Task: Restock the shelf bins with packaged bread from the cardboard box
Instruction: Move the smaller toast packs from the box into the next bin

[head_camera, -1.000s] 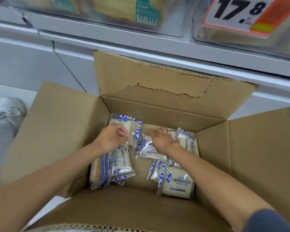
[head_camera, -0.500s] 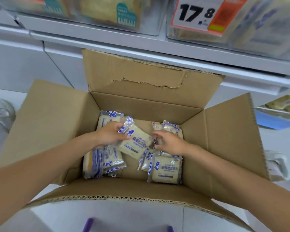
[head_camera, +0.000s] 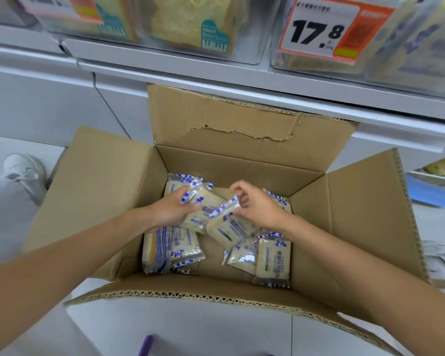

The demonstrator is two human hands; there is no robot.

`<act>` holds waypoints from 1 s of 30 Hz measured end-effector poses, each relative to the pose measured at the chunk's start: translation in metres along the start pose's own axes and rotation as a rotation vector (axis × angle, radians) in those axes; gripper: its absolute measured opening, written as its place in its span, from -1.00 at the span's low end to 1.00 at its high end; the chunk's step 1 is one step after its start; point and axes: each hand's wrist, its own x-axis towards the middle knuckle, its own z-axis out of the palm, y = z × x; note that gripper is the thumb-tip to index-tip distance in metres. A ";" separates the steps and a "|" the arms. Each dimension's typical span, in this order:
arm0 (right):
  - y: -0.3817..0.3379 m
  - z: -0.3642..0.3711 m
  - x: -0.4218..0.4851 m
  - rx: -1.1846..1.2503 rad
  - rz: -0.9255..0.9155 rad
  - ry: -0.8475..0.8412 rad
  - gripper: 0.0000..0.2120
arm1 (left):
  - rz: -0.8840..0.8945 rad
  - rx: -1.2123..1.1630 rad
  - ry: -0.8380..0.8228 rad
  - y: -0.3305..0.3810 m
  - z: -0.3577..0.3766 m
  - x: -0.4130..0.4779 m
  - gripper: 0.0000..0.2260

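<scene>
An open cardboard box (head_camera: 103, 191) stands on the floor below the shelf. Several clear packets of pale bread with blue-and-white edges lie in it. My left hand (head_camera: 171, 210) grips one bread packet (head_camera: 198, 201) in the middle of the box. My right hand (head_camera: 257, 206) pinches the top edge of a second bread packet (head_camera: 229, 227), which hangs tilted just above the others. More packets (head_camera: 170, 250) lie at the box's left, and others (head_camera: 270, 258) at its right. Clear shelf bins (head_camera: 406, 60) sit above, holding packaged bread.
A price tag reading 17.8 (head_camera: 319, 29) hangs on the right bin. A bin with toast loaves (head_camera: 190, 27) is at top centre. A white shoe (head_camera: 23, 170) rests left of the box. A blue crate (head_camera: 432, 191) is at the right edge.
Both hands have closed on packets and lifted them a little toward the box's middle. The view has tilted up, showing more of the shelf bins.
</scene>
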 end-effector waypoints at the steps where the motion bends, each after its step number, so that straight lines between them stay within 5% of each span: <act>1: -0.017 -0.005 0.005 0.042 -0.037 0.022 -0.59 | 0.028 0.000 -0.005 0.006 0.004 0.002 -0.35; 4: -0.059 -0.017 0.010 0.074 -0.135 0.102 -0.58 | 0.122 0.062 -0.001 0.036 0.013 -0.005 -0.25; 7: -0.079 -0.036 -0.004 0.133 -0.151 0.231 -0.49 | 0.249 0.072 0.126 0.059 0.007 -0.018 -0.57; 14: -0.106 -0.085 -0.067 0.192 0.084 0.516 -0.06 | 0.411 -0.073 0.225 0.122 0.002 -0.066 -0.69; 18: -0.144 -0.124 -0.090 0.522 0.074 0.505 -0.44 | 0.541 -0.103 0.335 0.178 0.016 -0.090 -0.52; 19: -0.151 -0.133 -0.092 0.553 0.034 0.506 -0.41 | 0.569 -0.088 0.365 0.193 0.019 -0.094 -0.54; 27: -0.212 -0.240 -0.106 0.295 -0.359 0.959 -0.63 | 0.970 0.130 0.543 0.326 0.019 -0.111 -0.53; 30: -0.208 -0.264 -0.084 0.169 -0.356 1.021 -0.60 | 0.872 0.392 0.721 0.361 0.017 -0.090 -0.62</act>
